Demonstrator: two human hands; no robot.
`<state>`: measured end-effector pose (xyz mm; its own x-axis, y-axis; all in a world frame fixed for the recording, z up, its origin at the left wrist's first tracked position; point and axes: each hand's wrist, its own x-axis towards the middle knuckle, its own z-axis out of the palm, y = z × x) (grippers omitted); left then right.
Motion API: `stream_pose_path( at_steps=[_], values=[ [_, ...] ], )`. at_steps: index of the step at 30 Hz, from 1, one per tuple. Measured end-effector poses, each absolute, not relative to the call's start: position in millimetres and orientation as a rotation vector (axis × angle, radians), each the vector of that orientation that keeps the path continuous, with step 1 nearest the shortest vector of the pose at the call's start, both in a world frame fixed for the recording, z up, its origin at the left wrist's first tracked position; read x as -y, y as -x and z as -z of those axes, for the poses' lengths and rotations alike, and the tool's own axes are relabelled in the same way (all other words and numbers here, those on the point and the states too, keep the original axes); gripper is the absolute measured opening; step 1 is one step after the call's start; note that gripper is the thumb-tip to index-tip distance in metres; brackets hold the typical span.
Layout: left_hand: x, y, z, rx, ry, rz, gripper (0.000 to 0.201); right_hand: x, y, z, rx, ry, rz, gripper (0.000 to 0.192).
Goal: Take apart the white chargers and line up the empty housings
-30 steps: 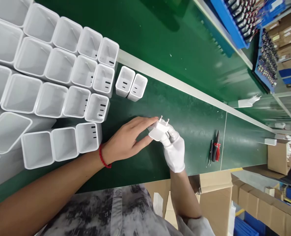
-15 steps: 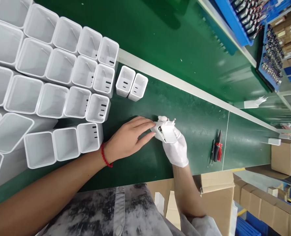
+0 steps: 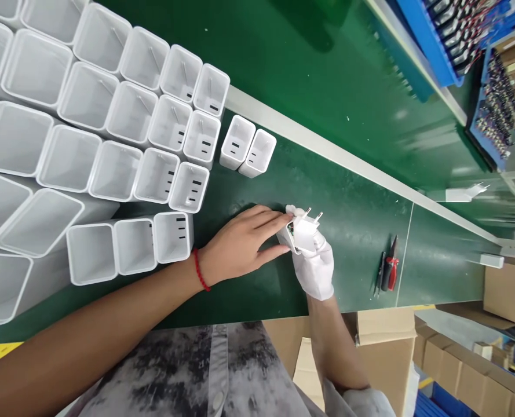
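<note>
My left hand (image 3: 242, 246), bare with a red bracelet on the wrist, grips a white charger housing (image 3: 285, 236) between thumb and fingers. A white glove covers my right hand (image 3: 314, 267). It is closed around a white plug cap (image 3: 305, 233) with two prongs pointing up and away from me. The cap sits tilted at the housing's open end, and a bit of green circuit board shows in the gap between them. My right fingers are partly hidden behind the cap.
Rows of open white housings (image 3: 129, 110) fill the left of the green bench (image 3: 344, 191). Two small housings (image 3: 257, 153) stand beyond my hands. Red-handled pliers (image 3: 391, 269) and a dark slim tool (image 3: 379, 272) lie at right. Blue trays (image 3: 435, 46) sit on the shelf above.
The plug cap has turned so that both prongs stand out clearly, and it lies closer against the housing opening. The whole view has shifted slightly; both hands keep their grip.
</note>
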<state>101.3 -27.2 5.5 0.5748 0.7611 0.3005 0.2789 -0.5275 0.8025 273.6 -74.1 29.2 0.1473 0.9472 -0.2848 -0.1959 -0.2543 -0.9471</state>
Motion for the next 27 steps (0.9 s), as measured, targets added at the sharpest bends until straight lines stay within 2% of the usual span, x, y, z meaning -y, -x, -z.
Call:
stream_pose_path(
  at_steps=[3,7,12,15,17,21,24,27],
  values=[
    [28.2,-103.4,-6.2,-0.846,-2.098,-0.833,0.057,71.9,-271.6,-31.1,0.740,1.321,-1.428,0.039],
    [29.4,-106.1,-7.0,-0.868,-2.148,-0.792,0.068,69.4,-267.1,-26.1,0.645,1.360,-1.351,0.040],
    [30.9,-107.3,-6.2,-0.923,-2.219,-0.728,0.058,70.2,-274.9,-30.6,0.689,1.421,-1.401,0.042],
    [31.5,-107.1,-4.5,-0.904,-2.247,-0.746,0.055,76.3,-276.7,-36.6,0.853,1.495,-1.389,0.055],
    [31.8,-106.4,-3.6,-0.887,-2.257,-0.754,0.055,81.1,-273.1,-35.8,1.042,1.629,-1.220,0.064],
    [32.7,-102.8,-4.1,-0.865,-2.220,-0.742,0.066,82.0,-267.8,-30.4,1.078,1.817,-0.901,0.052],
    [33.3,-99.6,-6.5,-0.883,-2.104,-0.803,0.080,74.6,-274.6,-38.1,0.728,1.601,-1.044,0.048],
    [33.4,-98.2,-8.1,-0.916,-2.027,-0.836,0.076,67.5,-283.3,-52.3,0.452,1.369,-1.258,0.039]
  ],
)
